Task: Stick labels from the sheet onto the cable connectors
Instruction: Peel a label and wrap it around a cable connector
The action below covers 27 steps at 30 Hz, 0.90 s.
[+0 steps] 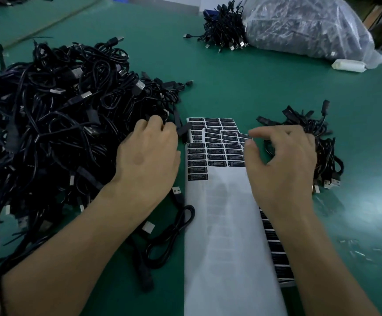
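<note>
Cable heap: huge tangled heap of black USB cables [60,115] filling the left side of the green table mat [231,87], silver plugs poking out all over.

Left hand: left hand [149,156] palm down at the heap's right edge, fingers curled tight round a flat black plastic connector [184,131]. Looks pinched and held right by the sheet's top left corner.

Connector handling: light, rigid, smooth shell. Probably best gripped by the narrow sides, leaving the flat face free for sticking. Trailing cord floppy, likely to snag in the heap.

Sheet: long white label sheet [226,224] flat on the mat between both hands, bare backing near the body, rows of black labels only at the far end. Second sheet [276,252] peeking out from under its right edge.

Label: small black rectangular label [244,135] at the right end of the rows, looks lifted, right at the forefinger tip.

Label handling: thin, floppy, near weightless, sticky underneath. Best guess is to take it by one corner only, otherwise prone to curling and sticking to itself or to skin.

Right hand: right hand [283,165] over the sheet's right edge, thumb and forefinger curled toward each other with a small gap, other fingers loosely bent. Can't tell if actually nipping the label or just touching it.

Right side: smaller pile of black cables [317,151] just behind the right hand, maybe the finished ones.
</note>
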Motion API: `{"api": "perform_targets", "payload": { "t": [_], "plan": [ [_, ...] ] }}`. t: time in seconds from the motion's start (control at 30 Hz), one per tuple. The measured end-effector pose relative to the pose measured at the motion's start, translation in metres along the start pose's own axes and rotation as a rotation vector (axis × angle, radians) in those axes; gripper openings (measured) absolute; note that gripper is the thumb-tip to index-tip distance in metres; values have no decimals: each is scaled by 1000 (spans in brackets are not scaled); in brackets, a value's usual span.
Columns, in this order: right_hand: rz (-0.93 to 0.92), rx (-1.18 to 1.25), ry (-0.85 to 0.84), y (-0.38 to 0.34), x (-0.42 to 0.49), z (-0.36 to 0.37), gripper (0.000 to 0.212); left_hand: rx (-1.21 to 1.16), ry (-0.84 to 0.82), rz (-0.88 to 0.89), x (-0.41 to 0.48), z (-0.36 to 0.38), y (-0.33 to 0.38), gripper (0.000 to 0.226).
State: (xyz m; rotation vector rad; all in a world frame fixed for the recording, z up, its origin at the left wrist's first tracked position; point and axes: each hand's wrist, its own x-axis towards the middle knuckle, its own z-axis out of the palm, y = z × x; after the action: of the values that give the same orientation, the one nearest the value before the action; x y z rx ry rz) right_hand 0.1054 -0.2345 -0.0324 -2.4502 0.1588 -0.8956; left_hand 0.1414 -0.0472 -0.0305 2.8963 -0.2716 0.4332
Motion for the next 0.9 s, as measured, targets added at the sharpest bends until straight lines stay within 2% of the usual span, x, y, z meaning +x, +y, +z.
{"api": "perform_targets", "payload": {
  "t": [0.17,0.33,0.6,0.7,0.83,0.9],
  "plan": [
    [-12,16,-53,0,-3,1,10,130,-39,-21,4,3,2,14],
    [-6,26,-91,-1,-4,2,9,169,-57,-41,4,3,5,4],
    [3,49,-110,-2,-5,4,9,97,-37,-2,3,1,4,10],
    [-2,46,-120,-3,-6,4,8,-26,69,21,1,-1,2,12],
    [-24,72,-138,-5,-6,5,9,-200,293,185,0,-2,1,16],
    [-43,102,-177,-6,-6,6,22,-223,394,249,0,-3,2,12]
  ]
}}
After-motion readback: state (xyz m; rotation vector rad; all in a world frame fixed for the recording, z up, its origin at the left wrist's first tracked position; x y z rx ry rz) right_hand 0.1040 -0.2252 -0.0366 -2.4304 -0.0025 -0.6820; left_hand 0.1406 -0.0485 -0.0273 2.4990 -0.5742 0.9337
